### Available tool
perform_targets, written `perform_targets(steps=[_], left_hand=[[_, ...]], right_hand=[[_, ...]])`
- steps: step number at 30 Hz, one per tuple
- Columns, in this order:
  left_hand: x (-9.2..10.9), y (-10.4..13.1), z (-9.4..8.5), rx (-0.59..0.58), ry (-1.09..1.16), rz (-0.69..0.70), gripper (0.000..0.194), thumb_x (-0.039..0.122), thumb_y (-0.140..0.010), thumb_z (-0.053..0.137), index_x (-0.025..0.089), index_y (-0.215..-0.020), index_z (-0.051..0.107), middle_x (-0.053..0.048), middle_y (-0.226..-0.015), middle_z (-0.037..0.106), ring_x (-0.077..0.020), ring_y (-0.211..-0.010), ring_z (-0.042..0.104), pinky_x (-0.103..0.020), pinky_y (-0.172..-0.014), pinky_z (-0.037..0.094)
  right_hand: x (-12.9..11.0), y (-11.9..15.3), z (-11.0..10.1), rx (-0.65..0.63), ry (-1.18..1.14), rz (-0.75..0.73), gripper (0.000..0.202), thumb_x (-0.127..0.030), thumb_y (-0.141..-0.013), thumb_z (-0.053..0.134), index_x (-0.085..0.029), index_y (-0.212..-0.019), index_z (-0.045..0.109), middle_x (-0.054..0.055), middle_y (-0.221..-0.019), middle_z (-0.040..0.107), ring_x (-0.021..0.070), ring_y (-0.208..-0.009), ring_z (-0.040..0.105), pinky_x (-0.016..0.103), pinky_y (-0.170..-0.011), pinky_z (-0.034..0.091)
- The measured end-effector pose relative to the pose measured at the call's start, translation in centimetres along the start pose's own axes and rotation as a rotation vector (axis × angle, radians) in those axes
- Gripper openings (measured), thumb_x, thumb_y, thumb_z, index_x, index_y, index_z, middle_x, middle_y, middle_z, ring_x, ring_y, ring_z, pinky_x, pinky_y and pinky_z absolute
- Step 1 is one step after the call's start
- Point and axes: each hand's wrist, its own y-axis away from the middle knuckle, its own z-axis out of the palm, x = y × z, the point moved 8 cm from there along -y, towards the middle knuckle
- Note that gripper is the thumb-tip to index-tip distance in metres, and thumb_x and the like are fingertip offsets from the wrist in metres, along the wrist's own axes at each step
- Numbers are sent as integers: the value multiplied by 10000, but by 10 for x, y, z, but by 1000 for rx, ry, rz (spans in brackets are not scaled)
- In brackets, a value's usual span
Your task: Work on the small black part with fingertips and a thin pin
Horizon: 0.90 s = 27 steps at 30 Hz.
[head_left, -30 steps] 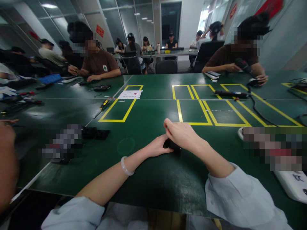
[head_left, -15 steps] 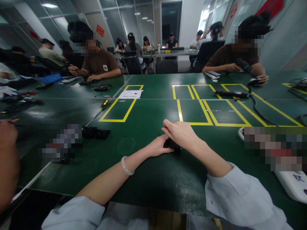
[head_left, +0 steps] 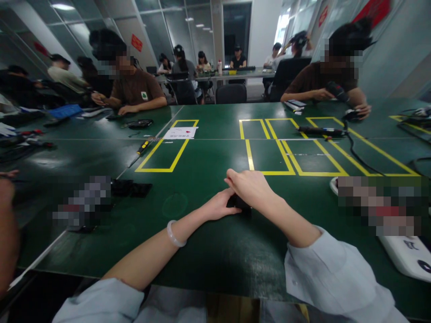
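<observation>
Both of my hands meet over the green table (head_left: 202, 242), around a small black object (head_left: 245, 209) that is mostly covered by them. My left hand (head_left: 219, 205) grips that object from the left side, thumb toward me and fingers beyond it. On top, my right hand (head_left: 252, 185) is closed, its fingers curled and pinched together above the object. Whatever lies inside the right hand's pinch is hidden. A pale bangle (head_left: 175, 234) circles my left wrist.
Yellow tape outlines (head_left: 155, 170) mark the table beyond my hands. A screwdriver (head_left: 142, 147) and a white paper sheet (head_left: 181, 133) lie ahead left. A black soldering-iron-like tool (head_left: 321, 131) with a cable lies ahead right. Two people sit opposite; another person's arm (head_left: 8, 224) is at left.
The whole view has shifted slightly. My hands keep nearly the same grip and place around the black object, with only a tiny change in the right hand's fingers.
</observation>
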Motion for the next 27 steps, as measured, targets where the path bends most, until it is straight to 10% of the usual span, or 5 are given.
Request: perform_targets(steps=[27], left_hand=[[-1, 0, 0, 10, 22, -11, 527, 329, -766, 692, 159, -1230, 509, -106, -1251, 587, -298, -1142, 550, -419, -986, 422]], right_hand=[[-4, 4, -5, 18, -62, -67, 215, -249, -946, 311, -201, -1070, 479, 46, -878, 701, 177, -727, 650, 255, -536, 289]])
